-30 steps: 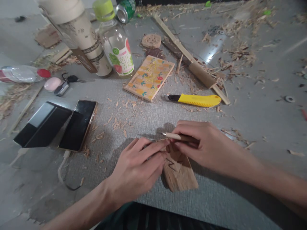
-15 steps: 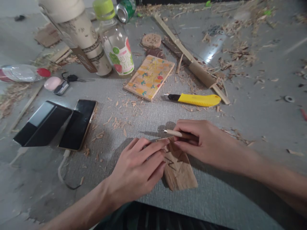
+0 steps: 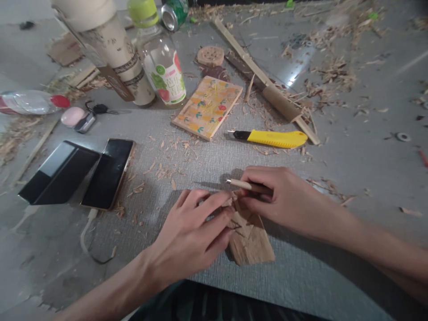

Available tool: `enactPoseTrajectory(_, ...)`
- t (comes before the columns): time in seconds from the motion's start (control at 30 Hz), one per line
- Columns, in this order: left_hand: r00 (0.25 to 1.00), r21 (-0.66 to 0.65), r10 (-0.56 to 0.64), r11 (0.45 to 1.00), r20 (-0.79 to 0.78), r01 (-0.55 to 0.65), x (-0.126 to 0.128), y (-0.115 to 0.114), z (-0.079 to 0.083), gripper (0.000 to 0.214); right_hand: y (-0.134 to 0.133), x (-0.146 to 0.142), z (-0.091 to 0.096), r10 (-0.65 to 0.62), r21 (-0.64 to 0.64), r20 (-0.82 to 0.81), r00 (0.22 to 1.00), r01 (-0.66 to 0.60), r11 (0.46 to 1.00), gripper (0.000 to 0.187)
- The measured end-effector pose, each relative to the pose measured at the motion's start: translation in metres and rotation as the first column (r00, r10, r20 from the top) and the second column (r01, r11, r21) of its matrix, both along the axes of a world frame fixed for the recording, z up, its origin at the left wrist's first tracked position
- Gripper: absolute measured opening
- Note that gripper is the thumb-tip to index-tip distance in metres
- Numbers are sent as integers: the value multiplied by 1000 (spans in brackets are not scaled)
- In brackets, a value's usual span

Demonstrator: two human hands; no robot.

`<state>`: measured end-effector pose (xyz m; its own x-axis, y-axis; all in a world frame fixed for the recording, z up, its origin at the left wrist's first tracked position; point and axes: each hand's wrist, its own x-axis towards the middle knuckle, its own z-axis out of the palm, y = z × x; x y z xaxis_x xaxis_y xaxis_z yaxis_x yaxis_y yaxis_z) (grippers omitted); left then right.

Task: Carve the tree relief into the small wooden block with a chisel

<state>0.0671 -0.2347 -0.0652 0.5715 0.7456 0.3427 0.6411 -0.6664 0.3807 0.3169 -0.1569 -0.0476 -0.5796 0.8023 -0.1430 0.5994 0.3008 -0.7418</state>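
Observation:
A small wooden block [image 3: 252,247] with carved grooves lies on the mat in front of me. My left hand [image 3: 190,232] rests along its left side, its bent fingers on the upper part. Something small and shiny shows under those fingers, too hidden to name. At the block's top end, my right hand [image 3: 279,191] grips a wood-handled carving tool [image 3: 244,184] between thumb and fingers. The tool's metal end points left, above the block's far edge. The right fingertips touch or nearly touch the block.
Beyond my hands lie a yellow utility knife [image 3: 277,138], a painted wooden board [image 3: 209,107] and long wooden strips [image 3: 261,73]. Two phones [image 3: 109,171] are at left, one cabled. A tumbler [image 3: 113,49], a plastic bottle [image 3: 163,67] and a can [image 3: 174,14] stand behind. Wood shavings [image 3: 337,73] are scattered around.
My left fingers have lifted and parted slightly near the block's top. The carving tool has turned a little in my right hand, which has barely shifted. The block stays nearly in place.

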Motion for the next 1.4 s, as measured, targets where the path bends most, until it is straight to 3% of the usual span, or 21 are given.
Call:
enactPoseTrajectory(0.43, 999, 105, -20, 994, -47, 25, 3, -1, 2, 24, -2, -2, -4, -11, 32, -49, 999, 13, 999, 17)
enactPoseTrajectory(0.83, 994, 116, -15, 993, -110, 28, 1, -6, 2, 29, -2, 1, -3, 51, 8, -108, 993, -51, 999, 20)
enactPoseTrajectory(1.07, 995, 87, -11, 996, -104, 21, 2, -6, 2, 31, -8, 1, -8, 36, 52, -147, 988, -29, 998, 26)
enactPoseTrajectory(1.4, 994, 2, 19, 1000, -109, -19, 4, -10, -2, 49, -11, -4, -8, 30, 96, -122, 992, -18, 995, 18)
